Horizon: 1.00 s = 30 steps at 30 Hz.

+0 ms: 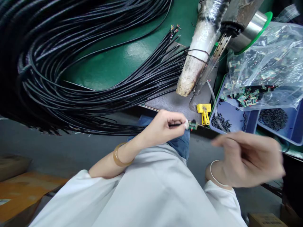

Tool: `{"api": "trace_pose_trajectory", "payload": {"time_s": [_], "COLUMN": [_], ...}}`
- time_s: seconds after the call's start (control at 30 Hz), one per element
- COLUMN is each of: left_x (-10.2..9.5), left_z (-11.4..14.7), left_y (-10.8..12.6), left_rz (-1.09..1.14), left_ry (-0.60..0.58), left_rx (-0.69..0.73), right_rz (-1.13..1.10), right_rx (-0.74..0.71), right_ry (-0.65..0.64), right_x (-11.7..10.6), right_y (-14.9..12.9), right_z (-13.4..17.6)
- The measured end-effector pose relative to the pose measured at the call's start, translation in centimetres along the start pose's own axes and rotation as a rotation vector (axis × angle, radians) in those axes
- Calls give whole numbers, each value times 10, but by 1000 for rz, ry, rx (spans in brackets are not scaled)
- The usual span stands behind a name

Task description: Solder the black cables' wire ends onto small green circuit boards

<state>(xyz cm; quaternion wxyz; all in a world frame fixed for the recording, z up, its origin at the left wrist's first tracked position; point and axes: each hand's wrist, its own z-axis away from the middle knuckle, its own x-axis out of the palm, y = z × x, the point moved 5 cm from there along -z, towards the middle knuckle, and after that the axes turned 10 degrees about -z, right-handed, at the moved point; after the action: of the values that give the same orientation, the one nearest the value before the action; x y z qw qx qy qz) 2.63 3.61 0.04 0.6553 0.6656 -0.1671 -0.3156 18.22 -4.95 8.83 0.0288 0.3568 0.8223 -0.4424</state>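
My left hand (pixel 169 126) is closed in a pinch round the end of a black cable (pixel 174 125). A small green circuit board (pixel 193 126) sticks out past its fingertips, with a whitish bit where it meets the cable. To the right, over the floor near the table's edge, my right hand (pixel 251 157) is smeared by motion. Its fingers look partly curled, and nothing shows in them. A yellow clip (pixel 204 113) lies at the table's edge, just beyond the board. The purple tray (pixel 233 115), which holds short black tube pieces, is the thing nearest my right hand.
A large bundle of black cables (pixel 94 91) covers the left. A hot-air tool with a metal nozzle (pixel 213 60) and a wrapped white tube (pixel 194 63) slant down over the table. A clear bag of circuit boards (pixel 272 63), another blue tray (pixel 295 126) and a wire spool (pixel 252 31) stand right.
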Motion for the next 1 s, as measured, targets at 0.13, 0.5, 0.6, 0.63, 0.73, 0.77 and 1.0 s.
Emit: {"api": "trace_pose_trajectory", "payload": {"time_s": [0.13,0.5,0.6,0.63,0.73,0.77,1.0], "left_x": [22,-4,-24,-30,-43,-46,-51], "left_z": [25,35,37,38,40,41,38], "left_y": [-11,-33,-36,-37,-38,-38,-31], "left_rz": [-88,400,522,568,673,691,619], "left_ry": [-488,199,317,342,378,379,365], "left_rx": [85,-146,-143,-143,-160,-167,-146], "right_rz": [435,578,286,216,193,227,348], "right_rx": [20,158,196,203,191,172,-42], "right_ry": [-107,-477,-392,-397,-393,-357,-418], "right_x": [-15,43,45,46,45,42,45], "right_y": [9,58,48,45,41,40,34], "right_z": [0,-6,-5,-3,-1,-2,-6]}}
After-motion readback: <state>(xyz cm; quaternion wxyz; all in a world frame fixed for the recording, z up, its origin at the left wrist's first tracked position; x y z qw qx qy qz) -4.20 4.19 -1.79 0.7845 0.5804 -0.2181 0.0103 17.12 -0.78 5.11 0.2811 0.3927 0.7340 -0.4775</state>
